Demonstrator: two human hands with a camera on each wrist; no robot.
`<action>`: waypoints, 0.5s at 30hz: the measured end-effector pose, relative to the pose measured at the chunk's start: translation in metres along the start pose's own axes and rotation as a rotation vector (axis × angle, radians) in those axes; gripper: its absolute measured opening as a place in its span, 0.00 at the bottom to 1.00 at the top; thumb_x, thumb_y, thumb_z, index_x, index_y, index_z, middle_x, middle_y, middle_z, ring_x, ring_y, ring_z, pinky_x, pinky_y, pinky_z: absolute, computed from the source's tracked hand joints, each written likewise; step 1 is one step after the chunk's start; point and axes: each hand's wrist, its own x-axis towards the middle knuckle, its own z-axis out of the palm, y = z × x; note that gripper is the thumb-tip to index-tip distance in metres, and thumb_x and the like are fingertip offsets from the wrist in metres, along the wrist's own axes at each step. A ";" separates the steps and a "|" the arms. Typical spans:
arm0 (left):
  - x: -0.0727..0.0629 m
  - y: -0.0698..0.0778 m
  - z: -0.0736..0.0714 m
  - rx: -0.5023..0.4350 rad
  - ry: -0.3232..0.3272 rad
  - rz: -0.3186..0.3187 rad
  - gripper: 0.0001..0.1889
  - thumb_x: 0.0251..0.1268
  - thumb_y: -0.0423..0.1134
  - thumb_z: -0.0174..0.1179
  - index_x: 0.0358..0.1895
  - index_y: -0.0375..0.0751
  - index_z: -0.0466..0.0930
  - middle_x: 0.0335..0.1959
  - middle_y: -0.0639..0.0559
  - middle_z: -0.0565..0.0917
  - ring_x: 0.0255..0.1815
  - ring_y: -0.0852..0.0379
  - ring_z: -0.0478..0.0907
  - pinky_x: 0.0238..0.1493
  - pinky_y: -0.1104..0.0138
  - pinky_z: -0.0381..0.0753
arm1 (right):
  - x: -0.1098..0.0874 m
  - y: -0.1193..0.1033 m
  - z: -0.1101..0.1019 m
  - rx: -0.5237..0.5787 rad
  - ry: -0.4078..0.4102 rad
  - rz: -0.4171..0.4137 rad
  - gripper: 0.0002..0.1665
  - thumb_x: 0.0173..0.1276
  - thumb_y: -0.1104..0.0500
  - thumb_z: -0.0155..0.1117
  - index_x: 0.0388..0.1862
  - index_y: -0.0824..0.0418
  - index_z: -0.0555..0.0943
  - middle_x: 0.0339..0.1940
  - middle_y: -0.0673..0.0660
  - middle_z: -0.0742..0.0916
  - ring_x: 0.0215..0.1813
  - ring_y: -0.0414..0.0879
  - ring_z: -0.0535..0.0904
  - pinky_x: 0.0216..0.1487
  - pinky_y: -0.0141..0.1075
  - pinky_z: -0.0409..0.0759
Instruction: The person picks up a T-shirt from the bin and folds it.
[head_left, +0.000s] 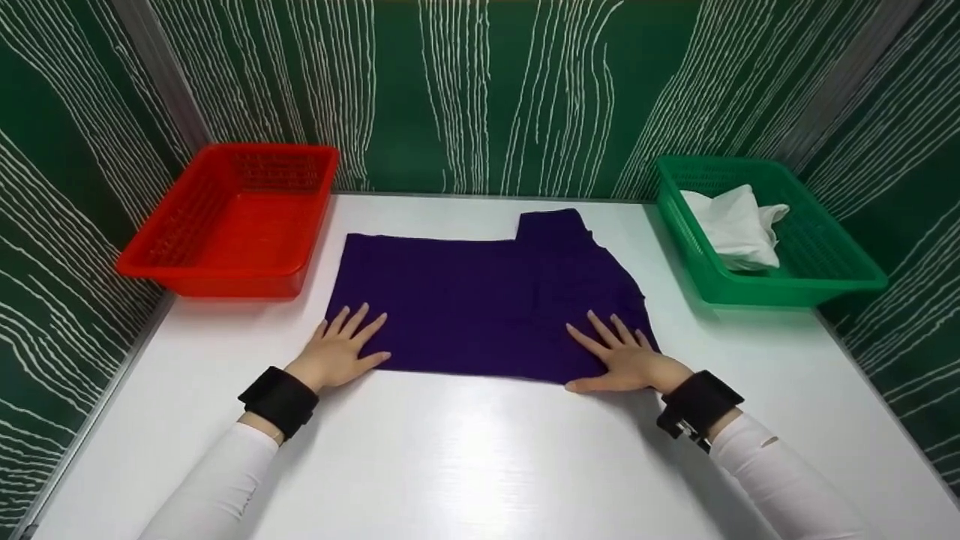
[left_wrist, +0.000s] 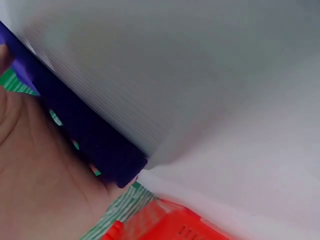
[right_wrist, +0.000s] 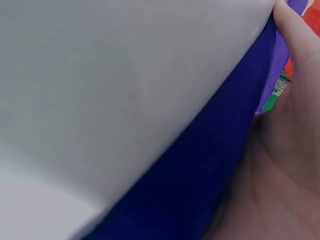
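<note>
A dark purple short-sleeved shirt (head_left: 465, 300), folded in half lengthwise, lies flat on the white table (head_left: 465, 450). Its sleeve points to the back, and its neck end is toward the right. My left hand (head_left: 337, 352) rests with spread fingers on the near left corner, at the hem. At the near right part, my right hand (head_left: 622, 360) lies on the cloth in the same way, fingers spread and thumb along the near edge. Both wrist views show the purple cloth (left_wrist: 95, 130) beside each palm.
A red plastic basket (head_left: 307, 255) stands at the back left, its bottom bare. At the back right is a green basket (head_left: 795, 289) with a crumpled white cloth (head_left: 739, 225) inside. Green panels with white streaks (head_left: 517, 97) wall the table at the back and sides.
</note>
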 end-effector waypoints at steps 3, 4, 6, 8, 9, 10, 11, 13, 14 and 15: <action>-0.002 0.006 0.002 0.005 -0.008 0.018 0.38 0.79 0.59 0.49 0.83 0.47 0.52 0.86 0.36 0.49 0.85 0.28 0.43 0.80 0.30 0.45 | -0.011 0.003 0.002 -0.005 0.016 -0.007 0.64 0.61 0.21 0.61 0.86 0.43 0.47 0.88 0.65 0.45 0.85 0.75 0.36 0.76 0.79 0.42; -0.003 0.007 0.002 0.007 -0.010 0.025 0.38 0.78 0.59 0.50 0.83 0.47 0.53 0.85 0.36 0.49 0.85 0.28 0.44 0.80 0.30 0.46 | -0.014 0.005 0.003 -0.005 0.025 -0.014 0.64 0.60 0.22 0.62 0.86 0.44 0.48 0.87 0.65 0.45 0.85 0.76 0.37 0.75 0.79 0.42; -0.007 0.011 0.002 0.009 -0.014 0.041 0.38 0.78 0.58 0.51 0.83 0.46 0.54 0.85 0.36 0.50 0.85 0.28 0.45 0.79 0.30 0.48 | -0.023 0.008 0.005 -0.002 0.035 -0.019 0.64 0.59 0.22 0.64 0.86 0.44 0.49 0.87 0.66 0.47 0.85 0.76 0.38 0.75 0.80 0.43; -0.013 0.015 0.003 0.008 -0.020 0.054 0.38 0.77 0.58 0.53 0.82 0.46 0.55 0.85 0.36 0.51 0.85 0.29 0.47 0.79 0.30 0.50 | -0.030 0.010 0.006 0.000 0.038 -0.021 0.64 0.59 0.23 0.64 0.86 0.44 0.50 0.87 0.66 0.47 0.84 0.76 0.39 0.74 0.80 0.44; -0.016 0.016 0.002 0.006 -0.025 0.057 0.38 0.77 0.58 0.53 0.82 0.46 0.55 0.85 0.36 0.51 0.85 0.29 0.47 0.78 0.29 0.50 | -0.034 0.010 0.006 0.002 0.036 -0.018 0.63 0.59 0.23 0.64 0.86 0.44 0.50 0.87 0.65 0.48 0.84 0.76 0.39 0.74 0.80 0.45; -0.019 0.018 0.002 0.006 -0.031 0.061 0.38 0.77 0.57 0.53 0.82 0.46 0.56 0.85 0.36 0.52 0.85 0.30 0.47 0.78 0.29 0.50 | -0.037 0.010 0.005 0.006 0.031 -0.014 0.62 0.60 0.23 0.64 0.86 0.43 0.51 0.87 0.65 0.48 0.84 0.77 0.40 0.74 0.80 0.45; -0.022 0.020 0.001 0.004 -0.036 0.064 0.38 0.76 0.57 0.54 0.82 0.45 0.56 0.84 0.35 0.52 0.84 0.29 0.48 0.77 0.28 0.50 | -0.039 0.010 0.005 0.010 0.026 -0.008 0.61 0.61 0.22 0.63 0.85 0.43 0.51 0.87 0.65 0.49 0.84 0.76 0.40 0.74 0.80 0.45; -0.026 0.024 -0.001 0.006 -0.055 0.059 0.38 0.76 0.56 0.54 0.82 0.44 0.56 0.84 0.34 0.53 0.84 0.28 0.48 0.77 0.28 0.49 | -0.044 0.008 0.004 0.019 0.026 0.004 0.58 0.63 0.22 0.60 0.85 0.42 0.53 0.87 0.65 0.50 0.84 0.77 0.41 0.74 0.80 0.45; -0.027 0.025 -0.003 0.009 -0.065 0.050 0.38 0.76 0.55 0.55 0.82 0.43 0.56 0.84 0.33 0.53 0.84 0.28 0.48 0.78 0.28 0.48 | -0.045 0.007 0.003 0.020 0.033 0.009 0.56 0.65 0.23 0.58 0.85 0.43 0.54 0.87 0.65 0.52 0.84 0.77 0.42 0.74 0.80 0.45; -0.028 0.027 -0.004 0.017 -0.073 0.041 0.38 0.76 0.55 0.55 0.81 0.42 0.56 0.84 0.32 0.53 0.84 0.27 0.49 0.78 0.28 0.48 | -0.045 0.006 0.002 0.020 0.046 0.010 0.54 0.66 0.23 0.57 0.85 0.43 0.55 0.87 0.65 0.53 0.84 0.77 0.44 0.75 0.79 0.44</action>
